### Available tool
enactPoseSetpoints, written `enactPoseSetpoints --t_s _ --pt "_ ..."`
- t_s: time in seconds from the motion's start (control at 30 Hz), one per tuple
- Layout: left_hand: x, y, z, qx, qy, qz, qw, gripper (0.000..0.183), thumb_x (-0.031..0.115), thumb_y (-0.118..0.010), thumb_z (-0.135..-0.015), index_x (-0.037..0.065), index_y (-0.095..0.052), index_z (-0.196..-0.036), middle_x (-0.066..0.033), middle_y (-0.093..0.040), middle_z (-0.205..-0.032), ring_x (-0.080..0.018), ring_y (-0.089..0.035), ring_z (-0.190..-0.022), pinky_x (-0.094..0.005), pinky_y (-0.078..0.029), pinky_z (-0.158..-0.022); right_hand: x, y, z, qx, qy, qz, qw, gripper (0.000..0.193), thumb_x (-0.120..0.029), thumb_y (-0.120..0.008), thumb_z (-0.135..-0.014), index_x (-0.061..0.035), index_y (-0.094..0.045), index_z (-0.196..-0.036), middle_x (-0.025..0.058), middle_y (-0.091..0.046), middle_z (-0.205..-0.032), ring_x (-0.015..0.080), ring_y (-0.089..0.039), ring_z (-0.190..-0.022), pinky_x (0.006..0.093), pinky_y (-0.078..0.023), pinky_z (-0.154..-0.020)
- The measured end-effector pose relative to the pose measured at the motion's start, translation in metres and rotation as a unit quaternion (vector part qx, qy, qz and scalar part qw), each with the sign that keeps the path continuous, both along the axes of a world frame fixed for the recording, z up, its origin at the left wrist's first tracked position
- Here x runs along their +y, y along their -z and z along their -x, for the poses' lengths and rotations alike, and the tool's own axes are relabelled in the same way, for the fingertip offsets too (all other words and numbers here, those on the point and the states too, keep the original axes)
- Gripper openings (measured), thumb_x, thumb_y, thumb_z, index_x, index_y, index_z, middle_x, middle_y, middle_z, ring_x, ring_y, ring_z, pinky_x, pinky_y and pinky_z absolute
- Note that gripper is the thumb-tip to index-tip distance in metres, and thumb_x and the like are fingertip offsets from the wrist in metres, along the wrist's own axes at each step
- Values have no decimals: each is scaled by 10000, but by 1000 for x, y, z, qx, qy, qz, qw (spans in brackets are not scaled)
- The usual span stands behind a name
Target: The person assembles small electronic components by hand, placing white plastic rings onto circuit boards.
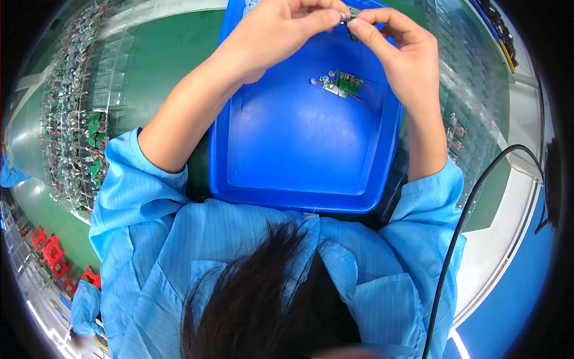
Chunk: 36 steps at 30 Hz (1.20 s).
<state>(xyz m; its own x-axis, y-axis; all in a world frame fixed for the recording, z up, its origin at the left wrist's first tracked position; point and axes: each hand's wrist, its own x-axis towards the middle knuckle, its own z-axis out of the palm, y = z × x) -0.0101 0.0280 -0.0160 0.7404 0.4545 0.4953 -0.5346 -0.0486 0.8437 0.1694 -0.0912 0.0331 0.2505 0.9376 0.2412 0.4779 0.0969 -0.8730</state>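
Observation:
Over the far end of a blue plastic tray, my two hands meet at a small green circuit board. My left hand pinches a small silvery part at the board's left edge. On the other side my right hand grips the board between thumb and fingers. The fingers cover much of it. Below them, inside the tray, lies another green circuit board assembly with small round silvery parts at its left and thin reddish wires at its right. Neither hand touches that one.
On the green table left of the tray, clear plastic trays hold several rows of circuit boards with wires. More clear trays stand to the right. A black cable curves down the right side. Red stools stand at lower left, near another person's blue sleeve.

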Motion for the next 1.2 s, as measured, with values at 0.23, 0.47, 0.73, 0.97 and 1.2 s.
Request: enactPoseSetpoints --t_s 0.23,0.47,0.73,0.97,1.2 --pt "3 -21 13 177 17 218 960 182 80 -697 -983 -21 -726 -1131 -67 -733 -1034 -115 -667 -935 -240 -529 -870 -8 -33 43 -247 68 -111 960 79 -6 -762 -805 -19 -693 -841 120 -679 -827 299 -637 -771 366 -510 -693" --pt "-10 -3 -2 -35 -24 -2 999 146 62 -666 -1003 -18 -713 -1116 -39 -728 -1023 -70 -660 -932 -223 -535 -860 -7 -33 47 -263 74 -126 954 70 -14 -770 -823 -5 -703 -839 109 -700 -820 252 -651 -763 336 -502 -711" --pt "-30 -26 5 199 -163 36 966 116 51 -670 -989 -18 -701 -1077 -22 -710 -915 -75 -636 -833 -237 -528 -775 -5 -15 26 29 49 31 998 82 -65 -753 -889 12 -729 -875 10 -691 -779 67 -593 -723 247 -484 -675" --pt "-22 -48 13 204 -279 -248 905 245 33 -715 -888 -5 -673 -1126 -141 -704 -1038 -239 -687 -929 -347 -542 -850 -3 -3 -7 -79 36 102 991 115 -151 -774 -904 -39 -751 -919 2 -729 -845 89 -625 -786 265 -501 -747" --pt "2 -41 39 374 -231 -400 804 66 50 -720 -808 14 -740 -859 -163 -682 -977 -358 -668 -971 -422 -538 -866 -6 -12 -5 -248 -168 138 944 169 -187 -748 -870 -18 -761 -868 139 -743 -861 277 -721 -802 371 -550 -736"
